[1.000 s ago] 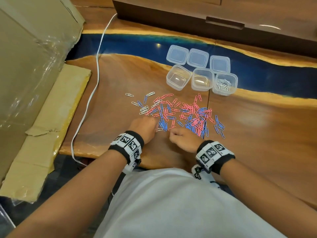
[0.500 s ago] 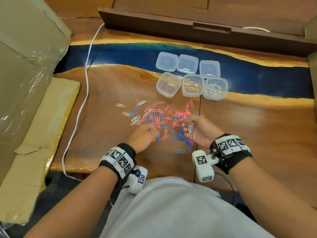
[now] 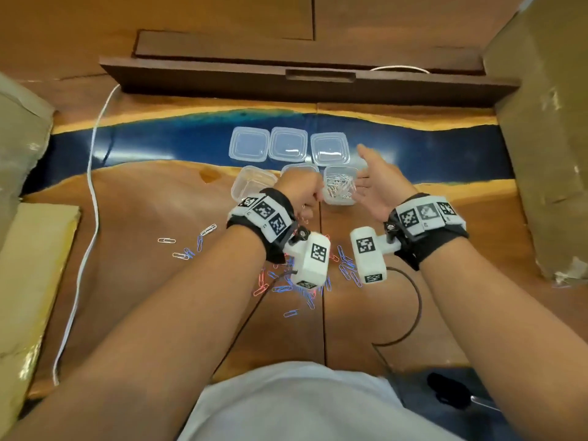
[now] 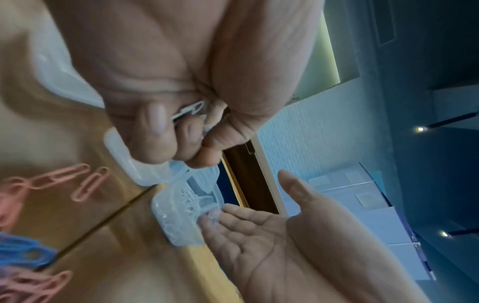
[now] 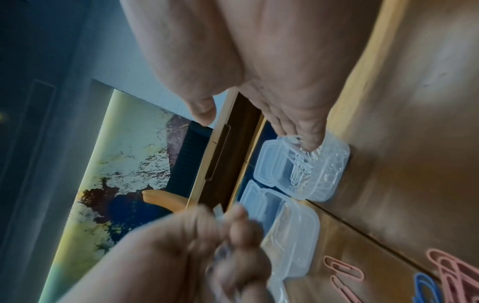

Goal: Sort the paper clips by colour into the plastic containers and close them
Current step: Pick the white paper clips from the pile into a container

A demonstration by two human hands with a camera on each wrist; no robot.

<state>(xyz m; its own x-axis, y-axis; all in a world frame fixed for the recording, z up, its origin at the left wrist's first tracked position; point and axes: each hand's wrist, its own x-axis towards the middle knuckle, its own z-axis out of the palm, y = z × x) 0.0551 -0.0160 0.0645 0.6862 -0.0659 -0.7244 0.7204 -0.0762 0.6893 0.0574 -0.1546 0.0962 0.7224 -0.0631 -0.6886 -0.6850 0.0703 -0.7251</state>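
Note:
Three clear plastic containers stand in a row with three lids [image 3: 288, 144] behind them. The right container [image 3: 339, 198] [image 4: 178, 221] [image 5: 326, 180] holds white paper clips. My left hand [image 3: 305, 194] hovers just left of it, over the middle container [image 3: 299, 168], fingers curled round a few white paper clips [image 4: 190, 109]. My right hand [image 3: 369, 176] [image 4: 259, 225] is open, palm up, fingertips [image 5: 311, 141] at the right container's rim. The left container [image 3: 251, 183] looks empty. Pink and blue clips [image 3: 286, 284] lie in a pile under my wrists.
A few white and blue clips [image 3: 187, 246] lie apart to the left of the pile. A white cable [image 3: 92, 186] runs down the left side. Cardboard [image 3: 547, 154] stands at the right, more cardboard [image 3: 31, 281] at the left. A dark wooden ledge [image 3: 318, 87] bounds the back.
Both hands rose from the pile and moved forward to the right container. The right hand, which held white clips half a second ago, now lies open and empty.

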